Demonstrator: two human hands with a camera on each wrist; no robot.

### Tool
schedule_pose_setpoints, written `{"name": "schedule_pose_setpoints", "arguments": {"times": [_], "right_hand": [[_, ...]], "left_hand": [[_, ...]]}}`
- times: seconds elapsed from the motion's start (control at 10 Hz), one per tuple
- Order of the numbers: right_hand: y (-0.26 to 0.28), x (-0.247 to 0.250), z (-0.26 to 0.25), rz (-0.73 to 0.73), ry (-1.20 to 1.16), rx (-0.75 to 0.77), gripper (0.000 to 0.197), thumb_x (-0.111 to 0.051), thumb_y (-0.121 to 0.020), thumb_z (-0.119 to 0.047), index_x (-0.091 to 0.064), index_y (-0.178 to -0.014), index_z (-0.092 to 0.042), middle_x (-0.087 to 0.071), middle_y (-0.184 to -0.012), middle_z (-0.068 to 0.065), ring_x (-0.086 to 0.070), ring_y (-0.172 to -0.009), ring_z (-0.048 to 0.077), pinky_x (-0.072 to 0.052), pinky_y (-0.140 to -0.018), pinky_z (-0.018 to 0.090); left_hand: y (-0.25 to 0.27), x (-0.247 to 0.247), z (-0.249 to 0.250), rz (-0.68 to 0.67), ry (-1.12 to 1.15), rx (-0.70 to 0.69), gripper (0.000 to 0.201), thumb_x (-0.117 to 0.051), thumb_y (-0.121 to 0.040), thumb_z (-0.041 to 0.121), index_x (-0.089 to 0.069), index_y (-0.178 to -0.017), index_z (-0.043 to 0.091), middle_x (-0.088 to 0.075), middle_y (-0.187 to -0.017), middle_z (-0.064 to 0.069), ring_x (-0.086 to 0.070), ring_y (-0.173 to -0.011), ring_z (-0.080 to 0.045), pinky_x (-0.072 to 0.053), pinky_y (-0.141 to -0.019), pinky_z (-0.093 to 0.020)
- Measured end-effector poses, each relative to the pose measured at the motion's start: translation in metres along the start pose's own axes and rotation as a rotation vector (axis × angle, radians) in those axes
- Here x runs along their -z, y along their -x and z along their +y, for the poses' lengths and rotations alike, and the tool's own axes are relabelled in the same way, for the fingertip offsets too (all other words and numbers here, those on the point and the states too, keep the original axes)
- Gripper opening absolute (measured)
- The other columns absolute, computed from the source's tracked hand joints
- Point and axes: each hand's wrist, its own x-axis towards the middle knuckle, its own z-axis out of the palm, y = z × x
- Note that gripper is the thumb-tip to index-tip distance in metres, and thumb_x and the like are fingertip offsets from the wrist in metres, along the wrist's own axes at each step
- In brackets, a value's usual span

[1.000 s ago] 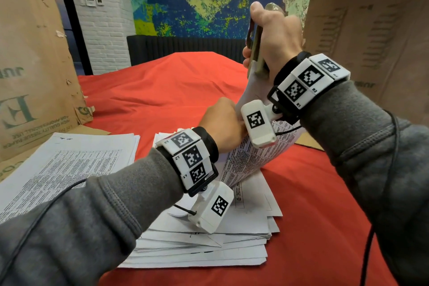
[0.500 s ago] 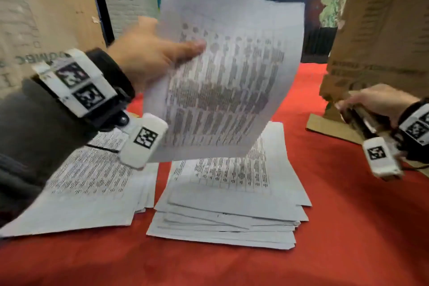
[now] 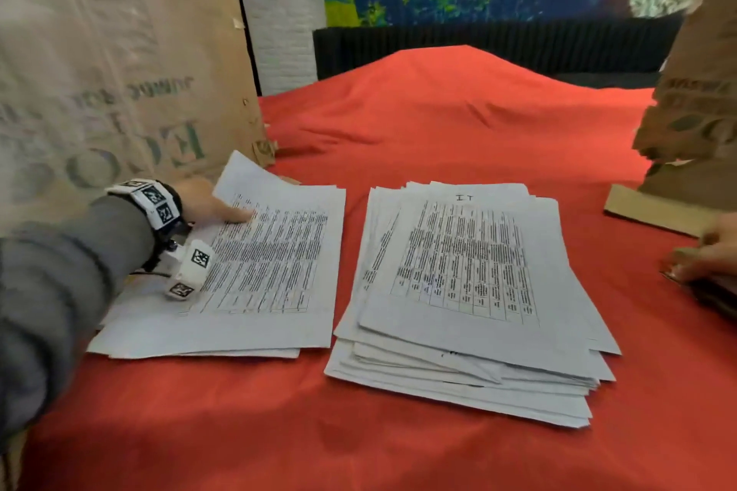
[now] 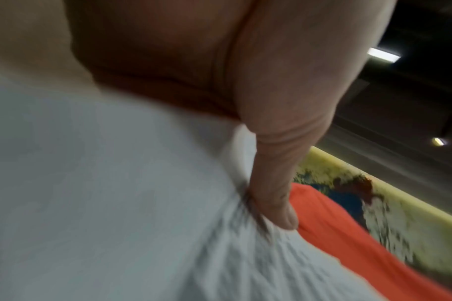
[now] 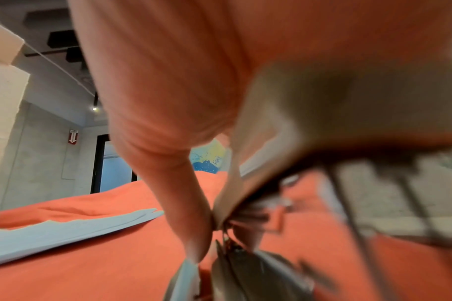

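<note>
The top sheet (image 3: pixel 271 271) lies on the left pile (image 3: pixel 199 353), at 9 o'clock from the loose stack (image 3: pixel 470 271). Its long axis runs roughly 12 to 6 o'clock. The left hand (image 3: pixel 207 203) grips the sheet at its 10 o'clock corner: the thumb (image 3: pixel 239 215) presses on the printed face, the paper corner curls up over the hand, and the fingers beneath are hidden. The right hand (image 3: pixel 714 251) is at 3 o'clock, at the frame edge, with its fingers curled round a dark stapler (image 3: pixel 710 293) low over the red cloth (image 3: pixel 399 132). The loose stack lies between the two hands, fanned, and its long axis also runs near 12 to 6 o'clock. Judgement: the next set comes from this stack. The right hand is occupied, so the left hand must release and travel toward 3 o'clock to reach it. Readable writing is limited. A handwritten "IT" (image 3: pixel 464 197) heads the top page of the loose stack, and the printed tables on both piles are too blurred to read. The cardboard panel (image 3: pixel 119 52) at 10 o'clock carries large reversed letters resembling E, C, O, and the smaller line above them is illegible. The wristband (image 3: pixel 153 201) bears black-and-white square code markers.
</note>
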Motion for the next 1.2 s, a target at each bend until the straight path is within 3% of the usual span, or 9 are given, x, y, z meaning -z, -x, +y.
{"name": "schedule_pose_setpoints", "arguments": {"times": [0.1, 0.2, 0.3, 0.4, 0.5, 0.6, 0.8, 1.1, 1.2], "right_hand": [[0.006, 0.088, -0.097, 0.005, -0.061, -0.017, 0.057, -0.098, -0.027, -0.059, -0.072, -0.051, -0.015, -0.069, -0.061, 0.012, -0.069, -0.071, 0.032, -0.057, -0.063, 0.043], [0.056, 0.117, -0.151, 0.040, -0.005, 0.002, 0.037, -0.096, -0.064, -0.037, -0.073, -0.061, -0.008, -0.069, -0.069, 0.013, -0.066, -0.075, 0.029, -0.052, -0.071, 0.040], [0.067, 0.117, -0.165, 0.038, 0.072, -0.021, 0.032, -0.090, -0.074, -0.036, -0.073, -0.068, -0.009, -0.070, -0.075, 0.011, -0.065, -0.076, 0.025, -0.048, -0.063, 0.033], [0.073, 0.121, -0.182, 0.033, 0.145, -0.003, 0.028, -0.086, -0.078, -0.036, -0.075, -0.074, -0.011, -0.070, -0.079, 0.008, -0.062, -0.072, 0.018, -0.042, -0.056, 0.027], [0.076, 0.120, -0.194, 0.028, 0.194, 0.026, 0.030, -0.082, -0.081, -0.043, -0.076, -0.079, -0.014, -0.071, -0.083, 0.006, -0.062, -0.074, 0.017, -0.045, -0.060, 0.026], [0.073, 0.117, -0.194, 0.036, 0.196, 0.028, 0.031, -0.082, -0.079, -0.043, -0.073, -0.070, -0.015, -0.071, -0.076, 0.005, -0.065, -0.073, 0.019, -0.044, -0.057, 0.027], [0.071, 0.109, -0.190, 0.024, 0.146, 0.025, 0.034, -0.076, -0.085, -0.043, -0.067, -0.070, -0.014, -0.068, -0.078, 0.007, -0.066, -0.077, 0.024, -0.050, -0.065, 0.029], [0.073, 0.108, -0.192, 0.043, 0.097, 0.033, 0.035, -0.070, -0.089, -0.039, -0.056, -0.068, -0.014, -0.066, -0.081, 0.007, -0.064, -0.080, 0.027, -0.050, -0.068, 0.029], [0.084, 0.121, -0.194, 0.067, 0.051, 0.036, 0.032, -0.074, -0.083, -0.040, -0.060, -0.070, -0.014, -0.067, -0.081, 0.010, -0.063, -0.077, 0.028, -0.051, -0.063, 0.031]], "left_hand": [[-0.003, 0.008, 0.004, 0.012, -0.121, -0.030, 0.047, -0.087, -0.077, 0.049, -0.075, -0.094, 0.007, -0.074, -0.093, -0.009, -0.068, -0.080, -0.024, -0.052, -0.066, -0.033], [-0.002, 0.007, 0.013, 0.073, -0.360, 0.022, 0.069, -0.087, -0.075, 0.055, -0.071, -0.112, 0.000, -0.070, -0.091, -0.008, -0.066, -0.086, -0.028, -0.054, -0.080, -0.035], [0.011, -0.008, 0.048, 0.214, -0.496, -0.016, 0.092, -0.080, -0.080, 0.061, -0.049, -0.141, -0.001, -0.055, -0.132, -0.018, -0.055, -0.123, -0.038, -0.047, -0.106, -0.043], [0.022, -0.026, 0.102, 0.356, -0.447, -0.170, 0.100, -0.073, -0.078, 0.071, -0.038, -0.150, 0.012, -0.032, -0.151, -0.016, -0.035, -0.140, -0.042, -0.037, -0.113, -0.060], [0.029, -0.048, 0.172, 0.369, -0.447, -0.399, 0.079, -0.064, -0.084, 0.073, -0.049, -0.142, 0.020, -0.040, -0.148, -0.007, -0.039, -0.140, -0.035, -0.034, -0.110, -0.061], [0.030, -0.073, 0.242, 0.140, -0.476, -0.604, 0.067, -0.054, -0.096, 0.067, -0.064, -0.135, 0.014, -0.062, -0.139, -0.007, -0.058, -0.127, -0.031, -0.048, -0.103, -0.043], [-0.008, -0.096, 0.296, -0.150, -0.521, -0.500, 0.086, -0.086, -0.071, 0.064, -0.060, -0.137, 0.016, -0.066, -0.134, -0.002, -0.063, -0.120, -0.032, -0.051, -0.102, -0.046], [-0.016, -0.079, 0.293, 0.156, -0.237, -0.574, 0.023, -0.083, -0.083, 0.035, -0.078, -0.081, 0.013, -0.063, -0.065, 0.000, -0.059, -0.067, -0.025, -0.048, -0.060, -0.029], [-0.004, -0.069, 0.285, 0.092, -0.148, -0.543, 0.027, -0.080, -0.087, 0.037, -0.077, -0.083, 0.011, -0.065, -0.069, -0.002, -0.059, -0.062, -0.022, -0.051, -0.061, -0.030]]}}
